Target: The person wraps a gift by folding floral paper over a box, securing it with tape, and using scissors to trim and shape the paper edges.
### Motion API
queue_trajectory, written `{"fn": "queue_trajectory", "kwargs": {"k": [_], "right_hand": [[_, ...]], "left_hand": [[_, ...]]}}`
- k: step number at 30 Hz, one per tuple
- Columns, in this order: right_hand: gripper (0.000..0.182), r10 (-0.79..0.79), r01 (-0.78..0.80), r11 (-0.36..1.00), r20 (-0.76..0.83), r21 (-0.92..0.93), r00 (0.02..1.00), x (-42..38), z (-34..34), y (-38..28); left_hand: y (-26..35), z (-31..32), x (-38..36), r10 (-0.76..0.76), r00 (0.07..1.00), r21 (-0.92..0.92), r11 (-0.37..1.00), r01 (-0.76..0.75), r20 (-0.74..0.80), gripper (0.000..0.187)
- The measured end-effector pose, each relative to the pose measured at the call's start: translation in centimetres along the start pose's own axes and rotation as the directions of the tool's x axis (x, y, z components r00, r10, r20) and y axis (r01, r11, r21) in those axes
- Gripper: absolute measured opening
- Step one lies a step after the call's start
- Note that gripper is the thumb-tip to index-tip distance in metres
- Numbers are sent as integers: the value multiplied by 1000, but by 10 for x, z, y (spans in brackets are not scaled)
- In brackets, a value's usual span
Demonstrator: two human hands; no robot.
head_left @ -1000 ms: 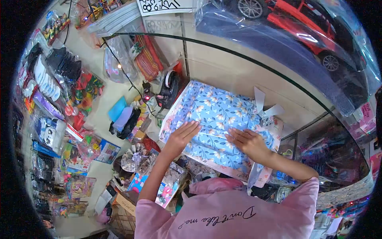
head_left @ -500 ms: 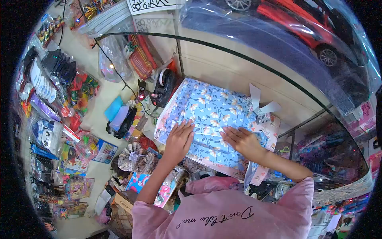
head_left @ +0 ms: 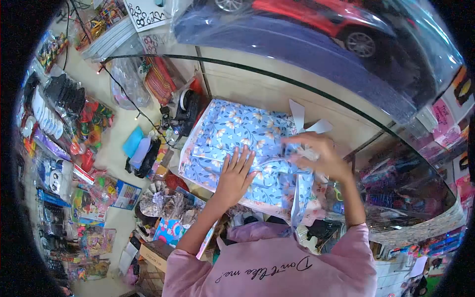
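Blue floral paper [head_left: 247,121] lies wrapped over a flat bundle, with pink floral sheets [head_left: 316,210] showing at its lower right edge. My left hand [head_left: 235,175] rests on the lower middle of the blue paper, palm down and fingers spread, holding nothing. Over the paper's right side, my right hand [head_left: 316,153] is raised, with thumb and fingers apart and slightly blurred; nothing shows between them. White strips [head_left: 298,115] stick up beyond the bundle's upper right corner.
A curved glass edge [head_left: 277,76] arches beyond the bundle, with a boxed red toy car [head_left: 316,17] above it. Black tape dispenser [head_left: 187,111] stands at upper left. Crumpled decorations [head_left: 166,203] and a cardboard box [head_left: 153,255] are lower left; packaged goods line the far left.
My right hand has lifted off the paper and moved toward its upper right side, its fingers opening. My left hand stays on the paper, fingers now more spread. The view has shifted.
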State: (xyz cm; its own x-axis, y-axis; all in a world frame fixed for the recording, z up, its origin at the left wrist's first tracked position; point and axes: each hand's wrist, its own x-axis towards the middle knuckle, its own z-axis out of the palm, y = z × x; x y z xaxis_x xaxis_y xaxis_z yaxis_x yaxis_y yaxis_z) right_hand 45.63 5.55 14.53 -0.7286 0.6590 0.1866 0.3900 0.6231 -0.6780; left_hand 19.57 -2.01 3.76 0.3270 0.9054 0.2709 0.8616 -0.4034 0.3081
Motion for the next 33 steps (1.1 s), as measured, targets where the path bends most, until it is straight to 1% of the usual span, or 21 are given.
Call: {"fn": "queue_trajectory", "kwargs": {"k": [1, 4, 5, 8, 9, 10, 11, 12, 13, 14, 15, 18, 19, 22, 24, 25, 26, 28, 30, 31, 33], "right_hand": [[47, 83, -80, 966, -3, 246, 997, -5, -12, 20], [49, 179, -226, 855, 143, 466, 973, -21, -14, 97], [50, 295, -384, 864, 292, 324, 910, -27, -14, 98], [50, 18, -132, 947, 363, 293, 932, -53, 14, 149], [53, 21, -225, 847, 392, 482, 920, -67, 18, 153], [54, -41, -282, 640, 398, 715, 916, -71, 29, 160], [56, -104, -325, 368, 385, 871, 917, -70, 45, 166], [58, -161, -349, 59, 354, 935, 921, -69, 53, 164], [67, 76, -325, 338, 319, 883, 945, -74, 57, 161], [68, 3, -308, 58, 308, 950, 951, -78, 61, 158], [69, -62, -283, -228, 277, 932, 959, -77, 64, 143], [69, -365, -397, -398, 254, 827, 896, -63, 61, 95], [66, -406, -420, -471, 233, 775, 884, -63, 75, 108], [55, -238, -426, -318, 364, 847, 901, -79, 79, 109], [52, -101, -476, 13, 475, 879, 874, -90, 59, 100], [50, -184, -531, -16, 520, 847, 834, -87, 50, 94], [50, -78, -550, 190, 571, 813, 817, -85, 41, 88], [51, 157, -568, 554, 593, 609, 789, -81, 22, 77], [46, 112, -399, 784, 524, 475, 844, -74, 2, 72], [43, 82, -303, 871, 493, 387, 866, -70, -9, 70], [34, 130, -281, 918, 455, 281, 881, -65, -33, 56]], "left_hand": [[-1, 1, 0, 2, 1000, -8, 1000, -2, -3, 55], [0, 1, 0, -23, 1000, -46, 999, 24, 15, 52], [1, 0, 1, -28, 999, -52, 998, 28, 17, 52], [1, -5, 3, -61, 997, -141, 988, 67, 44, 49], [2, -8, 3, -72, 996, -177, 981, 80, 53, 49], [3, -11, 4, -83, 995, -212, 973, 95, 63, 48], [5, -13, 5, -101, 993, -254, 960, 115, 67, 48], [5, -14, 5, -106, 992, -264, 957, 119, 63, 48], [4, -13, 6, -111, 992, -274, 954, 122, 58, 48], [5, -12, 6, -115, 992, -286, 950, 126, 55, 48], [8, -13, 6, -118, 993, -305, 945, 119, 23, 48], [5, -15, 6, -127, 989, -325, 934, 145, 77, 48], [6, -14, 7, -160, 986, -335, 927, 166, 47, 48], [9, -20, 4, -205, 978, -297, 933, 202, 21, 48], [3, -20, -1, -208, 978, -296, 936, 189, -32, 47], [2, -21, -2, -206, 977, -308, 934, 180, -52, 47], [1, -22, -3, -204, 976, -321, 932, 171, -73, 46], [-3, -13, -4, -207, 972, -301, 939, 167, -109, 46], [-4, -10, -4, -211, 969, -280, 945, 168, -131, 45], [-4, -11, -3, -215, 967, -269, 948, 173, -134, 45], [-3, -9, -3, -216, 965, -247, 953, 175, -150, 45]]}}
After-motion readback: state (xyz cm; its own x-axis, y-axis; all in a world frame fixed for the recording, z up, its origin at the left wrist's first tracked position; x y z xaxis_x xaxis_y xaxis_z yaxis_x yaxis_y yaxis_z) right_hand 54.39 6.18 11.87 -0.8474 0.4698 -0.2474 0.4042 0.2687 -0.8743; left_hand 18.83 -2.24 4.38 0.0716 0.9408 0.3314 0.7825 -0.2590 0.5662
